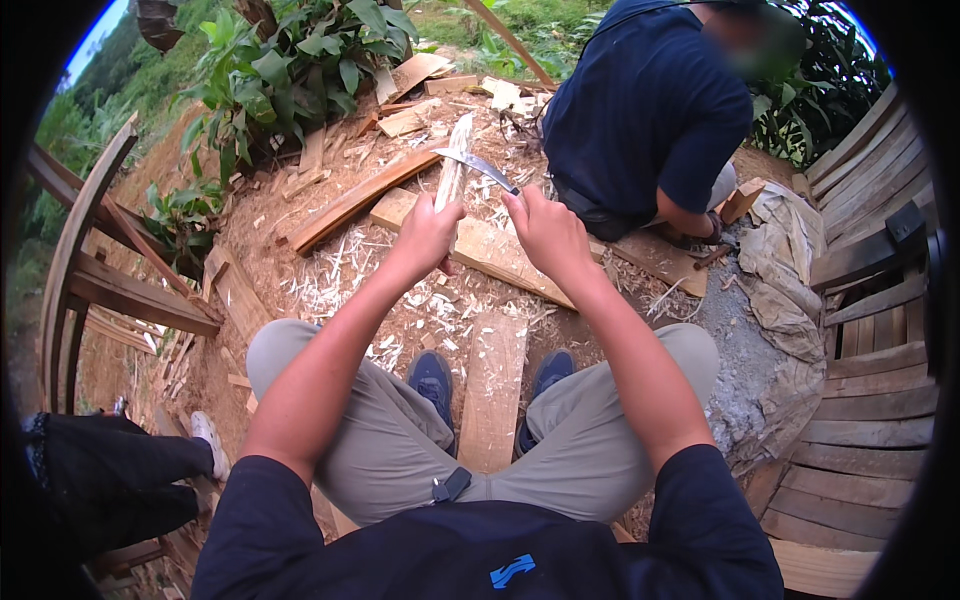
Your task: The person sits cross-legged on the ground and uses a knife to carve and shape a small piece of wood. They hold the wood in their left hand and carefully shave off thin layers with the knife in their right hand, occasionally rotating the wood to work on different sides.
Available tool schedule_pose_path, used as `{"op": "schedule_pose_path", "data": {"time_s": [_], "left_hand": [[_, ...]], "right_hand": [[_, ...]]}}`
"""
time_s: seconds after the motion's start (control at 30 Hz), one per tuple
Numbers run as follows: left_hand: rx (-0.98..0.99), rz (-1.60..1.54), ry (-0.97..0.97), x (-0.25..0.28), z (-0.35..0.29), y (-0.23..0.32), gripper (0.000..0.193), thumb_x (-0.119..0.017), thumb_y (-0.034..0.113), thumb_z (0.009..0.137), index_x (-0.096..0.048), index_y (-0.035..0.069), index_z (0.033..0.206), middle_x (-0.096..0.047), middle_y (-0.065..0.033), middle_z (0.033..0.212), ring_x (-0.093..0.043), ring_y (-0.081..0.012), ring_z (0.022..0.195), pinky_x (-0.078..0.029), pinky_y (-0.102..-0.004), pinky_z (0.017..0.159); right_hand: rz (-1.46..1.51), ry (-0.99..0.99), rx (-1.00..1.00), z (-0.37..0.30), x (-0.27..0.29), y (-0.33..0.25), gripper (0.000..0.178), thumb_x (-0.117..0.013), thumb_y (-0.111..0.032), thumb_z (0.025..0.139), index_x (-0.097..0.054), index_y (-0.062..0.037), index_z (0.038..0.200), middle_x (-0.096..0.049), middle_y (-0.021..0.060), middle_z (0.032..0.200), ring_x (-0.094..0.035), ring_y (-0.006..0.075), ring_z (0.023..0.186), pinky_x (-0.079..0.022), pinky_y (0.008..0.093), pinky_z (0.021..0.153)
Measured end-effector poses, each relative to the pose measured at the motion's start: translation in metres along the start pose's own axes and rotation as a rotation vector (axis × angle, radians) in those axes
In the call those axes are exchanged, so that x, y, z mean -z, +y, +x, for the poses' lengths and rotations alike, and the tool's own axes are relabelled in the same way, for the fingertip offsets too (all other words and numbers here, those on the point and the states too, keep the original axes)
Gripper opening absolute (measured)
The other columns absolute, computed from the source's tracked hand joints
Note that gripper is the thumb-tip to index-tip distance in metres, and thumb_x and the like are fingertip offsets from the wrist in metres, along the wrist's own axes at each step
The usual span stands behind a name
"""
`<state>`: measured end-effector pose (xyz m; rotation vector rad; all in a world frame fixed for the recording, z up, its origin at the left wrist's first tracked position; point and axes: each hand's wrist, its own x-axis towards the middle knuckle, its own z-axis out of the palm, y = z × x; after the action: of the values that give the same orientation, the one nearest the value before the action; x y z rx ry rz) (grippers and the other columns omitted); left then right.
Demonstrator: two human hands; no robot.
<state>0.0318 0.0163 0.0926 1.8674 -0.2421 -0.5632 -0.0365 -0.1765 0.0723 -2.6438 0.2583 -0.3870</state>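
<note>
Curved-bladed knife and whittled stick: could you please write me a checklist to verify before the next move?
1. Left hand grips the whittled stick: ok.
2. Right hand holds the curved-bladed knife: ok.
3. Left hand away from the blade: ok, it grips lower down than where the blade crosses the stick.
4. Depth of the blade's bite in the wood: cannot tell.
5. Co-worker apart from the knife: ok, low down ahead to the right.
6. Ground free of scraps: not ok, wood shavings lie scattered.
</note>
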Motion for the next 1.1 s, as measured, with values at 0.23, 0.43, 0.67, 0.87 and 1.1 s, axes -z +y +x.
{"op": "schedule_pose_path", "data": {"time_s": [0.23,0.43,0.67,0.87,1.1], "left_hand": [[-0.045,0.018,-0.05,0.004,0.008,0.001,0.044,-0.056,0.034,0.092,-0.048,-0.002,0.115,-0.053,-0.0103,0.092,-0.06,-0.0189,0.071,-0.055,-0.0323,0.045],[0.02,0.01,-0.048,-0.002,0.011,-0.008,0.046,-0.056,0.033,0.092,-0.048,-0.003,0.118,-0.053,-0.01,0.09,-0.059,-0.0186,0.068,-0.054,-0.0321,0.043],[0.0,0.034,-0.004,-0.003,0.005,-0.003,0.048,-0.057,0.033,0.091,-0.048,-0.004,0.12,-0.053,-0.0109,0.092,-0.06,-0.0187,0.069,-0.054,-0.0327,0.043],[0.008,0.002,0.03,0.0,0.004,-0.002,0.048,-0.057,0.034,0.091,-0.048,-0.003,0.119,-0.054,-0.0113,0.093,-0.06,-0.0189,0.068,-0.054,-0.0321,0.044],[-0.013,-0.032,-0.069,0.001,0.006,0.002,0.041,-0.055,0.033,0.093,-0.05,-0.002,0.114,-0.053,-0.0098,0.09,-0.059,-0.0176,0.067,-0.053,-0.0313,0.043]], "right_hand": [[-0.055,0.015,-0.101,0.022,-0.003,0.004,0.041,-0.045,-0.043,0.106,-0.057,-0.0047,0.095,-0.068,0.0234,0.073,-0.07,0.0459,0.073,-0.055,0.0559,0.064],[0.603,-0.32,-0.288,0.022,-0.043,0.017,0.049,-0.038,-0.052,0.106,-0.05,-0.0065,0.092,-0.059,0.0143,0.069,-0.053,0.026,0.047,-0.044,0.0423,0.047],[1.094,-0.676,-0.563,0.019,-0.012,0.013,0.047,-0.038,-0.055,0.106,-0.048,-0.0109,0.091,-0.048,0.0008,0.066,-0.034,0.0133,0.042,-0.028,0.0299,0.04],[0.176,-0.072,-0.036,-0.002,-0.013,0.0,0.046,-0.045,-0.046,0.106,-0.057,-0.0024,0.096,-0.066,0.0277,0.077,-0.065,0.0481,0.067,-0.052,0.0531,0.066],[-0.049,0.062,-0.122,0.016,0.002,0.008,0.042,-0.046,-0.044,0.106,-0.056,-0.0052,0.096,-0.068,0.0269,0.074,-0.068,0.0489,0.078,-0.053,0.0607,0.069]]}}
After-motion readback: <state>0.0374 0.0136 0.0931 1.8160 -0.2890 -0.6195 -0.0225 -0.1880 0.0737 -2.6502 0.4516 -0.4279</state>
